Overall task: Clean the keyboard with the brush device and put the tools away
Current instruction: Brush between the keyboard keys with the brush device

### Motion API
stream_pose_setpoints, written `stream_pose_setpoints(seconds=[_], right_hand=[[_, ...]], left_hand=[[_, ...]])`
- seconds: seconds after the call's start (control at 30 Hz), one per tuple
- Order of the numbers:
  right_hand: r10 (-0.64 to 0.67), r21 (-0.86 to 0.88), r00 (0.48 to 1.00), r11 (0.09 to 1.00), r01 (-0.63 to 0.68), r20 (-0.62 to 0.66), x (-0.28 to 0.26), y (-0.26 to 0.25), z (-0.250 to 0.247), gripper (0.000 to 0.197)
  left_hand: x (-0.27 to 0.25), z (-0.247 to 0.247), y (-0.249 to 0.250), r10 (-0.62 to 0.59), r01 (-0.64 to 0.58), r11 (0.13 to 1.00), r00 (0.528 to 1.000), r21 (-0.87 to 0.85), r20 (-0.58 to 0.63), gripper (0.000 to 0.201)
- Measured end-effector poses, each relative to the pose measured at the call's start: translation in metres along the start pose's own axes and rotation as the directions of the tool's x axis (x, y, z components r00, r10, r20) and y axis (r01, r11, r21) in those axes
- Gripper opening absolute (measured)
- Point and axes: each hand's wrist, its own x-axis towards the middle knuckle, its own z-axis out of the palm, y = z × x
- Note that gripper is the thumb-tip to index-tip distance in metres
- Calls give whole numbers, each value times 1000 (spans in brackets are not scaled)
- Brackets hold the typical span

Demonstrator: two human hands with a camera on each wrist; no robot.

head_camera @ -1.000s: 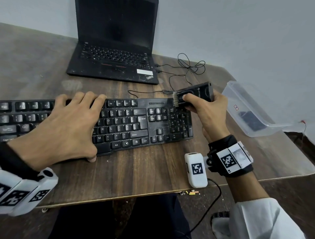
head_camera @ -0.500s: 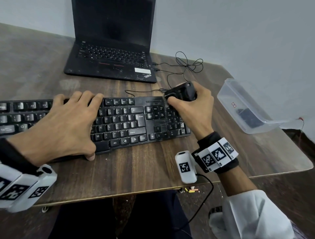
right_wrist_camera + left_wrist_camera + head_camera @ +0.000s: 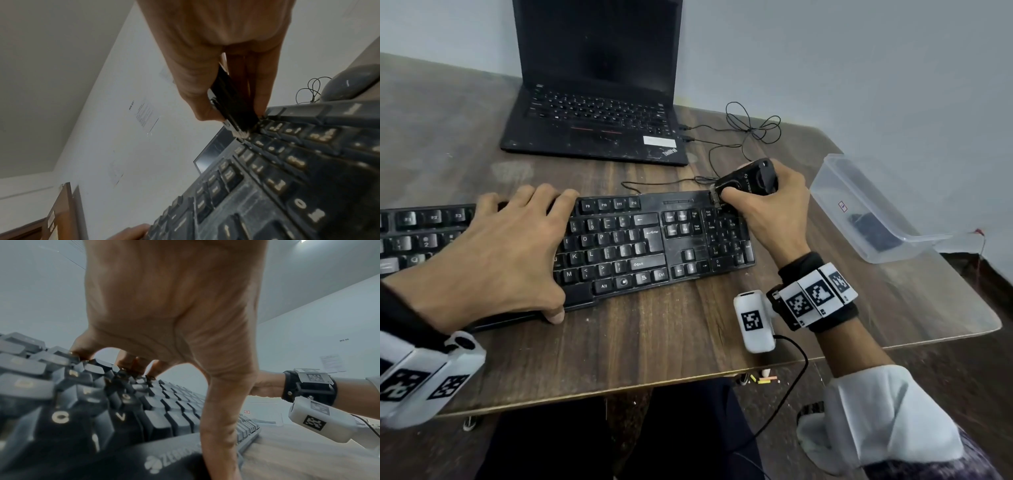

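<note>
Keyboard [image 3: 640,240] lies on the wooden worktop [image 3: 671,342]; the left hand [image 3: 493,253] presses flat on its keys, fingers straight, while the right hand [image 3: 767,212] grips the brush device [image 3: 748,181], bristles touching the numpad's top corner.

Right wrist: black strap [image 3: 796,270] with a band of white square tiles [image 3: 816,294], each printed with a black-and-white coded marker. White rounded camera pod [image 3: 753,320] clipped beside the strap, one marker on its face; black cable [image 3: 796,383] runs from its lower end. Pale rolled-up sleeve [image 3: 887,414] on the right forearm. Left wrist: black strap [image 3: 400,311], white pod [image 3: 431,377] with dark round lens and two markers. Both hands bare. Dark trousers [image 3: 619,442] below.
</note>
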Motion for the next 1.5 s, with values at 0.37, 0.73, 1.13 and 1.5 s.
stream_pose_setpoints(seconds=[0.37,0.73,1.13,1.5], right_hand=[[-115,21,988,993,114,99,-30,-17,7,25],[-67,-50,986,996,76,150,-6,-14,-6,26],[-11,58,987,998,2,161,-4,-1,-4,21],[18,125,985,991,-40,170,-1,4,-4,21]], left_hand=[[-1,1,2,0,1,1000,1000,31,-31,160],[-3,-1,3,4,-3,1000,1000,20,-20,160],[-3,-3,3,14,-14,1000,1000,14,19,163],[-3,-3,4,12,-12,1000,1000,19,27,163]])
